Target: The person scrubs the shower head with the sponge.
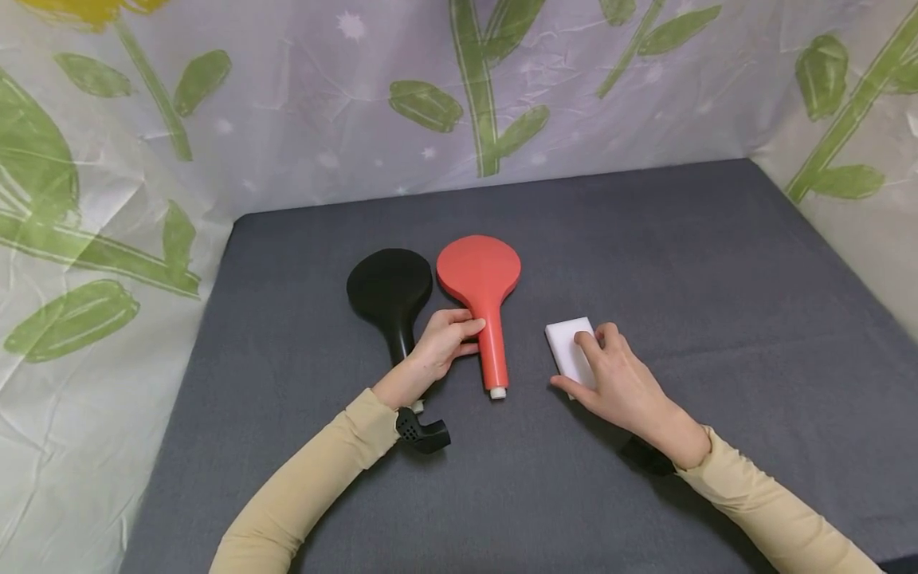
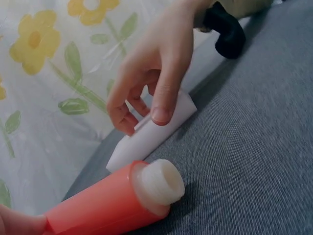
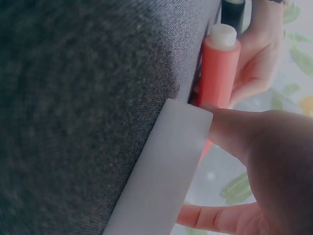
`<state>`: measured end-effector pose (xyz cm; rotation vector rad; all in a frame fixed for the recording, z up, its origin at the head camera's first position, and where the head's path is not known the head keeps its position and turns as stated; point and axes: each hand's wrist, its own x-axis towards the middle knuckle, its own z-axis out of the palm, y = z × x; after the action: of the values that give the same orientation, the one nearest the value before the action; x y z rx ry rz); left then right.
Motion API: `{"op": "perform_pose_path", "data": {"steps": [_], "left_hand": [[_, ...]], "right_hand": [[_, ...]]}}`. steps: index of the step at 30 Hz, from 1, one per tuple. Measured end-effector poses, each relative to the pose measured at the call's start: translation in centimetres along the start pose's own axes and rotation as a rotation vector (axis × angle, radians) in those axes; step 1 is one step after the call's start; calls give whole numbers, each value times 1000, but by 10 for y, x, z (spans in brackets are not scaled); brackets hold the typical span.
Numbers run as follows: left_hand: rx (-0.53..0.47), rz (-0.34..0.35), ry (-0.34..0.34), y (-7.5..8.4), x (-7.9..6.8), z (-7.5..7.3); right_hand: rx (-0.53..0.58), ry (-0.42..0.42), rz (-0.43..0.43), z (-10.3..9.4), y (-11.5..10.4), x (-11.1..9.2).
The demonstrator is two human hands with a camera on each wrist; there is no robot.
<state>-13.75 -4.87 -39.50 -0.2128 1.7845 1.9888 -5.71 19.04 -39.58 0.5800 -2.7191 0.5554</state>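
My left hand (image 1: pixel 443 344) grips the handle of a red paddle (image 1: pixel 479 269), thumb across the top and fingers at its sides. The paddle has a round flat head and a pale butt end (image 2: pixel 164 181). Just left lies a black paddle (image 1: pixel 390 287) of the same shape, its handle partly hidden under my left wrist. My right hand (image 1: pixel 622 383) arches over a white rectangular block (image 1: pixel 569 341), fingers spread and bent. In the right wrist view, the thumb is by a corner of the block (image 3: pixel 161 166); whether the fingertips press on it cannot be told.
Dark grey cloth (image 1: pixel 660 239) covers the table. A pale sheet painted with green stems and leaves (image 1: pixel 323 112) hangs around its back and sides. A black device (image 1: pixel 423 433) sits on my left wrist, another (image 2: pixel 229 36) on the right.
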Motion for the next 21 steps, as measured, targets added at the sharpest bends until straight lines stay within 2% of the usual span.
{"op": "perform_pose_path", "data": {"steps": [3,6,9,12,14,16,18,20,21], "left_hand": [[50,12,15,0,-2,-1],[151,34,29,2,-5,-1],[341,78,33,5,-12,-4],[581,195,31,9,-23,-12],[696,334,55,13,-34,-20],[748,481,115,17,-44,-29],[763,601,208,18,-54,-39],[774,641,309,18,-62,-50],[782,619,351,17,-65,-55]], "right_hand": [[2,0,-2,0,-1,1],[-6,-7,9,0,-2,3],[-28,-29,36,-2,-3,4],[-53,-45,60,-5,-4,6],[-57,-41,64,-8,-4,8],[-57,-32,65,-11,-3,10],[-52,-28,71,-14,-3,11],[-47,-43,85,-16,-3,12],[-45,-57,96,-17,-3,11]]}}
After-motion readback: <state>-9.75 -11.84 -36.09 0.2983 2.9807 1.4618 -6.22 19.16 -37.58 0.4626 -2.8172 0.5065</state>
